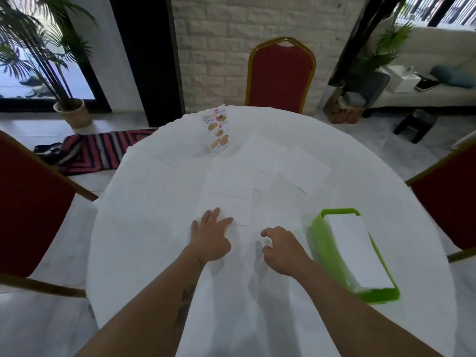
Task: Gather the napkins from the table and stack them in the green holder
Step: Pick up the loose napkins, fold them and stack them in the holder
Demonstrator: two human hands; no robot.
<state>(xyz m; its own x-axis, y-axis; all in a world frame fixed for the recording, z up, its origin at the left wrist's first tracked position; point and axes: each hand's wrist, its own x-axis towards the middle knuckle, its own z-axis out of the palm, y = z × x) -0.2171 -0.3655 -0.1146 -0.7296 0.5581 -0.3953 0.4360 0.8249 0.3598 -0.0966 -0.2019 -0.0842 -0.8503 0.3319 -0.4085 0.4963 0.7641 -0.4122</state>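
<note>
Several white napkins (pixel 260 173) lie spread flat over the middle of the round table, some overlapping. My left hand (pixel 210 237) rests with fingers spread on the near edge of the closest napkin (pixel 226 199). My right hand (pixel 279 247) hovers just right of it, fingers curled and apart, holding nothing. The green holder (pixel 327 249) sits at the right of the table with a stack of white napkins (pixel 358 253) inside it, about a hand's width from my right hand.
The white tablecloth (pixel 144 228) covers the table. A standing menu card (pixel 216 130) is at the far side. Red chairs stand at the back (pixel 280 76), left (pixel 31 210) and right (pixel 448 199). A striped rug (pixel 98 153) lies on the floor.
</note>
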